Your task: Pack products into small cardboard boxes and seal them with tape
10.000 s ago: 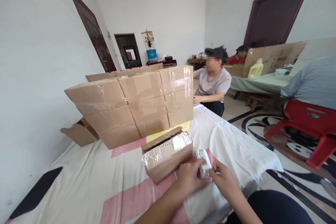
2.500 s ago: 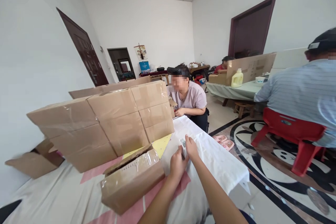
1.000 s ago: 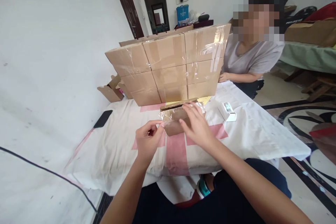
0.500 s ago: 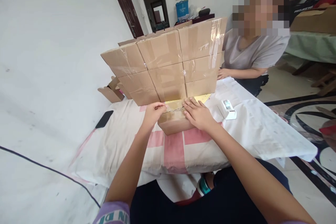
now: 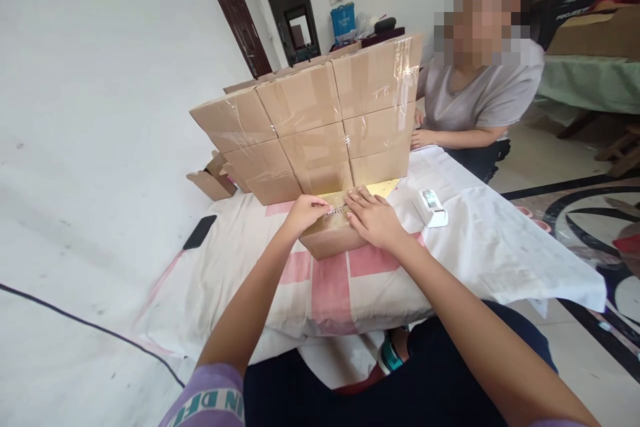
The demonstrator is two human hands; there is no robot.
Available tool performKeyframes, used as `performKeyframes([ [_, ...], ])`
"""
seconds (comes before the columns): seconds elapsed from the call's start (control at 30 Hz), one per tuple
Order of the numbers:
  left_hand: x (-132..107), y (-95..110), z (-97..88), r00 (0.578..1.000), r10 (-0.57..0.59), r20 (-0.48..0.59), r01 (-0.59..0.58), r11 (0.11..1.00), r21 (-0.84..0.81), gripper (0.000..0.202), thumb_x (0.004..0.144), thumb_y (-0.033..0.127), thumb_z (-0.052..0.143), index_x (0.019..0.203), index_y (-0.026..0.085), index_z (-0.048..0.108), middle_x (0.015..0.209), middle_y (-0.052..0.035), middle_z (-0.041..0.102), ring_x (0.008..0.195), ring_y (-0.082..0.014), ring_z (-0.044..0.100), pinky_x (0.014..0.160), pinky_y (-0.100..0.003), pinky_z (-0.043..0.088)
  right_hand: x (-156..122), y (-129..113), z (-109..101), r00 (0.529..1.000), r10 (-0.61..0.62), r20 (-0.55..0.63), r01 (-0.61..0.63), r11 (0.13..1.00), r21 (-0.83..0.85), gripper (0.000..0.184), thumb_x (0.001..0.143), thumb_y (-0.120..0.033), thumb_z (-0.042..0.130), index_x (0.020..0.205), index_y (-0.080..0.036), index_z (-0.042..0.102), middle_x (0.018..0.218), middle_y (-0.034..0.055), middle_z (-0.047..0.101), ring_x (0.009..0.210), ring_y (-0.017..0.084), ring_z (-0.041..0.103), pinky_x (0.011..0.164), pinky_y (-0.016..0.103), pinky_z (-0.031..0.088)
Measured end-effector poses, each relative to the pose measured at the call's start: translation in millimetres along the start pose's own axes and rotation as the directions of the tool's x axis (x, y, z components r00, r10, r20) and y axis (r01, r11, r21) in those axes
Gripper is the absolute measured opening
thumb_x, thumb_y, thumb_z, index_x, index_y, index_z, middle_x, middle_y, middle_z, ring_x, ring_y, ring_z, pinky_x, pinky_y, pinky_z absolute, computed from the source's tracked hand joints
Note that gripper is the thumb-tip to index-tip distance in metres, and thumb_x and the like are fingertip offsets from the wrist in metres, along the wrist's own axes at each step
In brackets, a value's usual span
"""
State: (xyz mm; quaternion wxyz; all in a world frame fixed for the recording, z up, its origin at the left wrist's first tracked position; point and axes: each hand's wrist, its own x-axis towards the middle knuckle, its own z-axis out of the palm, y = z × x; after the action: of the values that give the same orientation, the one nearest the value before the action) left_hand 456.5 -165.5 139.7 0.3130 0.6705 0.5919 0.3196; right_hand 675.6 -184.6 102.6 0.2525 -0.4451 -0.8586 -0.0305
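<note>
You are resting your right hand (image 5: 374, 217), flattened, on the carton (image 5: 330, 244), which is lying before the stacked boxes (image 5: 314, 153). Your left hand (image 5: 304, 215) is touching its top; whether it is gripping something, I cannot tell. Seemingly you are closing the carton; the next move is probably needing steady pressure.

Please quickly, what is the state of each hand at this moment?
Left hand: fingertips at the top of the small cardboard box; whether it pinches anything cannot be told.
Right hand: open, laid on top of the same box.
</note>
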Motion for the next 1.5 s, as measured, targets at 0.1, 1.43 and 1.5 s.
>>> performKeyframes([
  [0.1,1.5,-1.7,1.5,1.0,-0.006,-0.02,0.007,0.998,0.062,0.024,0.072,0.041,0.072,0.075,0.018,0.077,0.067,-0.0004,0.067,0.064,-0.0145,0.055,0.063,-0.027,0.037,-0.9,0.8,0.9,1.0,-0.002,-0.01,0.002,1.0,0.004,0.05,0.106,-0.036,0.035,0.146,-0.013,0.055,0.155,0.0098,0.05,0.149,0.031,0.036,0.111,0.049,0.041],
  [1.43,-69.3,3.7,19.2,0.948,0.316,0.029,-0.277,0.78,0.562,0.035,0.093,0.042,0.06,0.122,0.026,0.067,0.119,-0.0038,0.072,0.106,-0.0264,0.068,0.086,-0.036,0.051,-16.0,21.6,-10.3,0.999,-0.022,-0.027,0.031,0.923,0.385,0.074,0.091,-0.043,0.064,0.157,-0.025,0.038,0.167,0.0082,0.029,0.156,0.029,0.021,0.122,0.052,0.03],
  [1.5,-70.2,1.1,16.8,0.943,0.329,0.045,-0.296,0.772,0.563,0.032,0.092,0.04,0.061,0.119,0.026,0.067,0.115,-0.0029,0.072,0.102,-0.025,0.069,0.082,-0.034,0.051,-20.3,38.9,-4.3,1.0,0.02,-0.003,-0.015,0.846,0.533,0.094,0.083,-0.043,0.074,0.162,-0.028,0.025,0.171,0.0086,0.015,0.158,0.029,0.012,0.125,0.053,0.023],
])
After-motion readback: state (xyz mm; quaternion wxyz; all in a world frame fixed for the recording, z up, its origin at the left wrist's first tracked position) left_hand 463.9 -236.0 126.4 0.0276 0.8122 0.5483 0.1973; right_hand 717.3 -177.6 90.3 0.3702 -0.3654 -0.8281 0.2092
